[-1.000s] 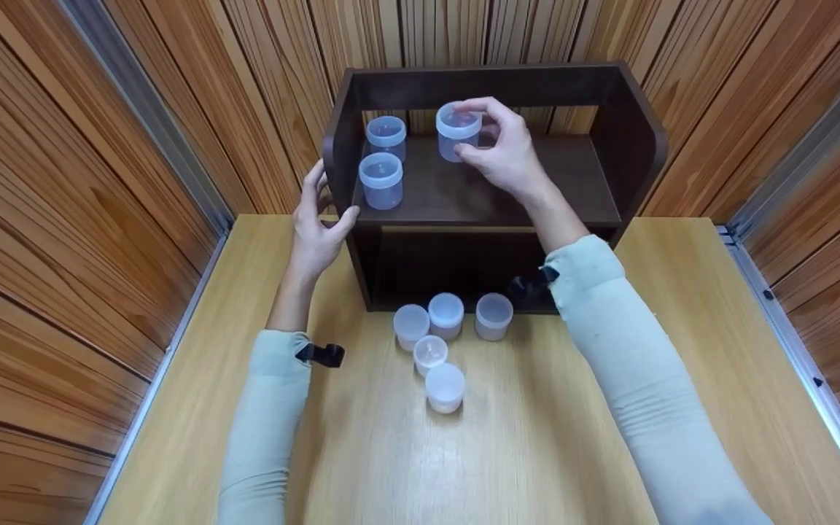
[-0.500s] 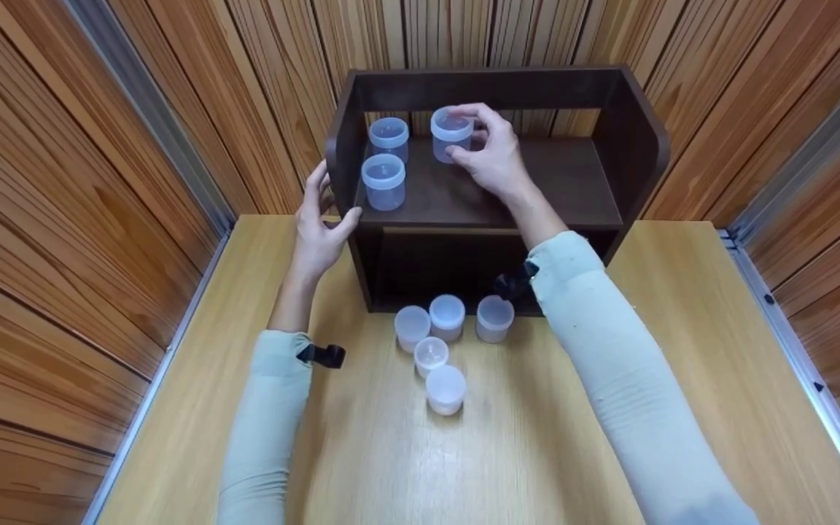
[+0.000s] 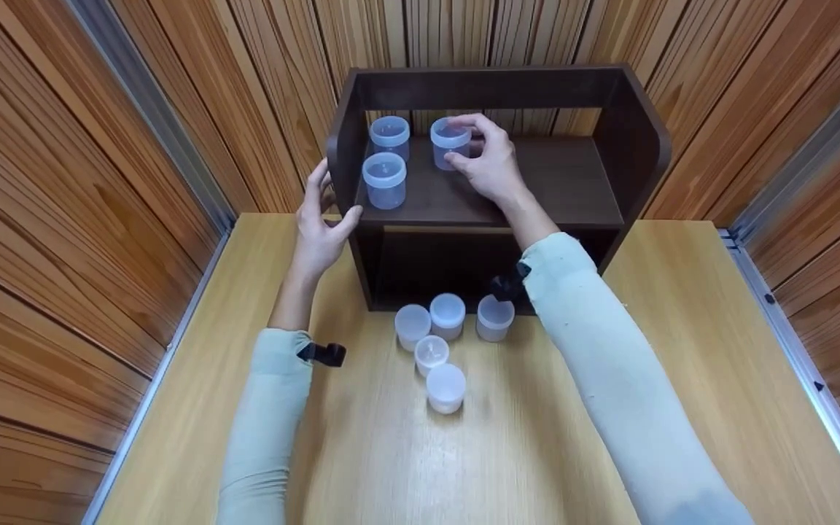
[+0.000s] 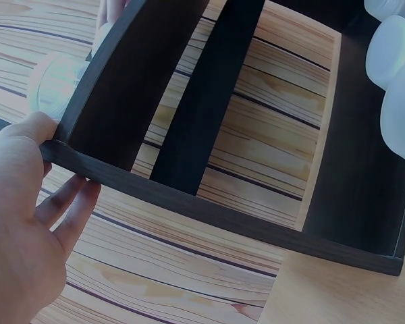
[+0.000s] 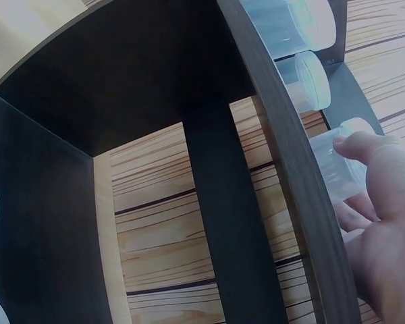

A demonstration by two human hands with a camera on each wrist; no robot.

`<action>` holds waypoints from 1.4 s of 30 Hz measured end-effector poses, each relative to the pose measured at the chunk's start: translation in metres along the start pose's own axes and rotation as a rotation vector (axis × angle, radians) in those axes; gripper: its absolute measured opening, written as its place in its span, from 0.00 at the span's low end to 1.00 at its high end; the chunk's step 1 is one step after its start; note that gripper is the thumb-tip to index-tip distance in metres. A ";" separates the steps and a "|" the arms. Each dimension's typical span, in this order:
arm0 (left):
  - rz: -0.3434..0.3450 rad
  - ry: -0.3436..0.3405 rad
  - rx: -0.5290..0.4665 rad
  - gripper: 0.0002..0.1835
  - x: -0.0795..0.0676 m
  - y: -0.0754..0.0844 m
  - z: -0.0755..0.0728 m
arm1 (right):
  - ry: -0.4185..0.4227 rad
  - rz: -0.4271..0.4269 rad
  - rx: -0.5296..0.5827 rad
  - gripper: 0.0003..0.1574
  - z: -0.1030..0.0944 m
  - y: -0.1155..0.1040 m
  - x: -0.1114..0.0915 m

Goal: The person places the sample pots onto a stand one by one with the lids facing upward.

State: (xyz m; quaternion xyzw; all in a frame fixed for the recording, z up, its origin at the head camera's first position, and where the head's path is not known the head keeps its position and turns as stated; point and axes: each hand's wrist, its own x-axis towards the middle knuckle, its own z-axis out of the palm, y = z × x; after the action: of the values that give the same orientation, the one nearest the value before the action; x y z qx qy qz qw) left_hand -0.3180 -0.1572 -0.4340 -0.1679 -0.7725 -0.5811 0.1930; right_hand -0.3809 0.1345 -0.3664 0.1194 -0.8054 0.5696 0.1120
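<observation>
A small dark brown shelf (image 3: 537,182) stands on the table, with clear plastic jars on its upper board. My right hand (image 3: 494,164) holds one jar (image 3: 449,142) between thumb and fingers, low over the back of that board. In the right wrist view the thumb lies near the rim of the held jar (image 5: 337,165). Two more jars, one behind (image 3: 389,135) and one in front (image 3: 384,182), stand at the board's left end. My left hand (image 3: 318,233) grips the shelf's left side panel. The left wrist view shows its thumb and fingers on either side of the panel edge (image 4: 74,158).
Several more jars stand on the wooden table (image 3: 405,467) before the shelf: a back pair (image 3: 447,313), a lone one (image 3: 495,321) to the right, and a nearest one (image 3: 445,386). Wood-plank walls (image 3: 70,219) enclose three sides. The shelf's lower compartment (image 3: 442,266) opens toward me.
My right hand has moved slightly left and down with its jar, closer to the shelf board. My left hand stays on the side panel, and the other jars have not moved.
</observation>
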 end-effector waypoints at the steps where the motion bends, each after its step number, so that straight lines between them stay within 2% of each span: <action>1: 0.003 -0.001 0.003 0.43 0.000 0.000 0.000 | 0.002 0.005 0.002 0.32 0.000 0.000 0.000; 9: -0.019 -0.014 0.032 0.43 0.000 0.000 0.000 | 0.021 0.049 -0.023 0.29 0.003 0.004 0.001; 16: -0.010 -0.019 0.031 0.42 0.000 0.000 -0.001 | 0.005 0.046 -0.051 0.30 0.003 0.005 0.002; 42: -0.012 -0.017 0.021 0.42 0.000 0.000 -0.001 | -0.033 0.039 0.009 0.34 0.003 0.007 0.001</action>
State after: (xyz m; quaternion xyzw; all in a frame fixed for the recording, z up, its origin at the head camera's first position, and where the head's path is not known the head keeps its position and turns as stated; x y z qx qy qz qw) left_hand -0.3175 -0.1577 -0.4340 -0.1662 -0.7813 -0.5725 0.1848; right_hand -0.3843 0.1335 -0.3730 0.1134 -0.8070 0.5731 0.0868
